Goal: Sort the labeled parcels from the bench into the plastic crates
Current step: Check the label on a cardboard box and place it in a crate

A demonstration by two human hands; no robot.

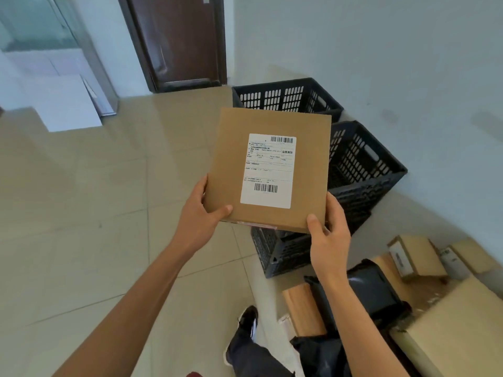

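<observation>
Cardboard parcel (268,170): flat, stiff, likely light; left hand (200,213) and right hand (328,232) pinch its near corners.

This looks like a plain back room or hallway used for sorting parcels, not a home. The beige tiled floor (81,200) meets bare pale walls (381,50), with a dark wooden door (177,42) at 12 o'clock and a glass partition (40,31) at 10 o'clock. Black slotted plastic crates (362,170) stand along the wall at 1 o'clock, and labeled cardboard parcels (416,257) and black mailer bags (373,292) pile up at 4 o'clock.
</observation>
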